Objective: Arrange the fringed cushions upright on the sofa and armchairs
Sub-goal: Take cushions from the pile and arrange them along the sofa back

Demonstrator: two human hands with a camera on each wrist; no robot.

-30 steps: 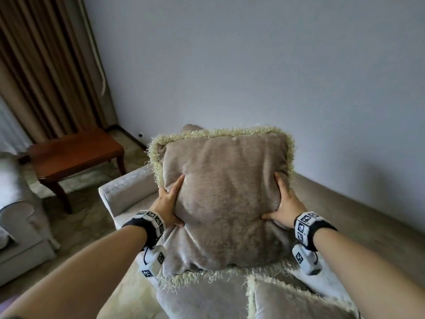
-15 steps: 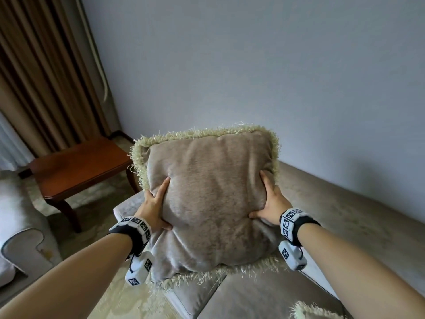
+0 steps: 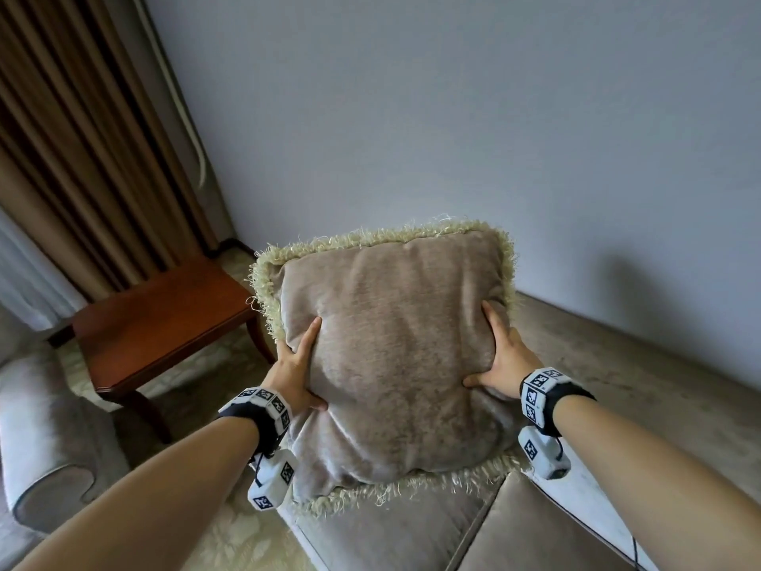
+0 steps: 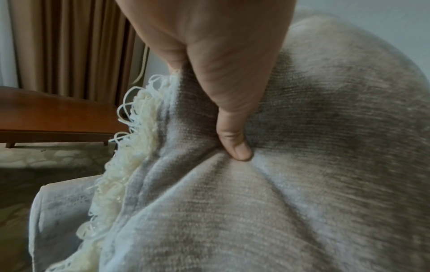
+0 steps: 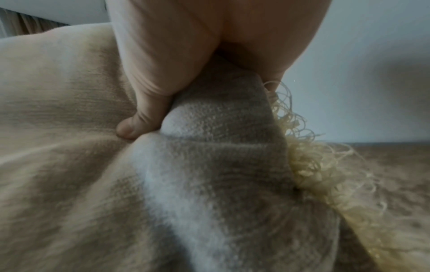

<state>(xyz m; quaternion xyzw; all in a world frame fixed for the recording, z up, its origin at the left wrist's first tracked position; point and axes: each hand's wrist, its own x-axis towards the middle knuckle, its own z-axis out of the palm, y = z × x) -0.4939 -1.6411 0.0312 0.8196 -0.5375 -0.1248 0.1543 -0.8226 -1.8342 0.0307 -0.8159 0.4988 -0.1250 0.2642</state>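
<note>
Gripping a taupe fringed cushion [image 3: 395, 356] from both sides, the hands hold it upright above the end of the sofa [image 3: 412, 533], in front of the grey wall [image 3: 453, 117]. The left hand [image 3: 294, 370] is clamped at the cushion's 9 o'clock edge, thumb dug into the front face and fingers hidden behind. The right hand [image 3: 504, 364] is clamped likewise at 3 o'clock, thumb pressed in, fabric bunched under it. Cream fringe [image 3: 383, 234] is seen along the top edge. The lower fringe hangs close over the sofa seat; contact cannot be told. A wooden side table [image 3: 160, 319] is noted at 9 o'clock of the cushion, brown curtains [image 3: 82, 158] at 10 o'clock, an armchair [image 3: 45, 438] at 8 o'clock.
</note>
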